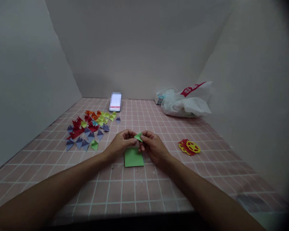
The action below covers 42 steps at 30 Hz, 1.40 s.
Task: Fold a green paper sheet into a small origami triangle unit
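Between my two hands is a small folded piece of green paper, raised a little above the table. My left hand pinches its left edge with thumb and forefinger. From the other side my right hand grips it, thumb lying across the front. Just below the hands lies a stack of square green paper, flat on the checked cloth. To the left spreads a group of folded paper pieces in red, orange, yellow and purple, among them a green folded piece at its near edge.
A lit phone leans at the back, its screen blurred. At back right sit a white plastic bag and a small box. Red and yellow cut-out discs lie right of my hands. Pale walls enclose the pink checked table.
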### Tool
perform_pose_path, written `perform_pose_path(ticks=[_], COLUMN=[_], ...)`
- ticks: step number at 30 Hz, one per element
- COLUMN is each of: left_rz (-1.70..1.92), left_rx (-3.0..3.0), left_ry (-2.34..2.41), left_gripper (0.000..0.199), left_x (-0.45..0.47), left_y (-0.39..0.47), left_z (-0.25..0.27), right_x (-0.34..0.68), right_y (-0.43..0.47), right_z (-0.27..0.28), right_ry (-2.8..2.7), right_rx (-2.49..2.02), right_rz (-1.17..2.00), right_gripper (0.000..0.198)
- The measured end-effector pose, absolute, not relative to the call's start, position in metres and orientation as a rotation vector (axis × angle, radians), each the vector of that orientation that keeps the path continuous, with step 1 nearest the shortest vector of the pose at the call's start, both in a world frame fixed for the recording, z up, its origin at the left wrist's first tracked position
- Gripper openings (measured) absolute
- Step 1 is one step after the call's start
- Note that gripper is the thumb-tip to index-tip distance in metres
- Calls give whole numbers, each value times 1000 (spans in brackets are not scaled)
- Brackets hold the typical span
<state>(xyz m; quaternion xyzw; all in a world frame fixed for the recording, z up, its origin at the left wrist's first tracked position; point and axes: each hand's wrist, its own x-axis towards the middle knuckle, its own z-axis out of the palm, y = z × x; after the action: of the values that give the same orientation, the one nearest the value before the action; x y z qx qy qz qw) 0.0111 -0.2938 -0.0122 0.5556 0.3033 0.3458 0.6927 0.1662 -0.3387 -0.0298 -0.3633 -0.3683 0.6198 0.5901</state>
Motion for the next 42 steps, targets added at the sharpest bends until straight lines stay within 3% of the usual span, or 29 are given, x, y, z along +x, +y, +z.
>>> perform_pose_path(ticks=[17,29,42], left_rz=[743,721,756], left_rx=[1110,1137,1122], left_ry=[617,526,606], left_gripper=[22,30,25], left_x=[12,14,13], left_y=[-296,-297,-295], left_z=[-19,-18,-21], right_x=[163,166,165], right_y=[-340,-339,-339], right_z=[-26,-29,-28], right_ry=[-1129,-871,-1107], right_rx=[-1014,-897,-1002], right_rz=[1192,1387,1207], right_gripper=[13,20,12])
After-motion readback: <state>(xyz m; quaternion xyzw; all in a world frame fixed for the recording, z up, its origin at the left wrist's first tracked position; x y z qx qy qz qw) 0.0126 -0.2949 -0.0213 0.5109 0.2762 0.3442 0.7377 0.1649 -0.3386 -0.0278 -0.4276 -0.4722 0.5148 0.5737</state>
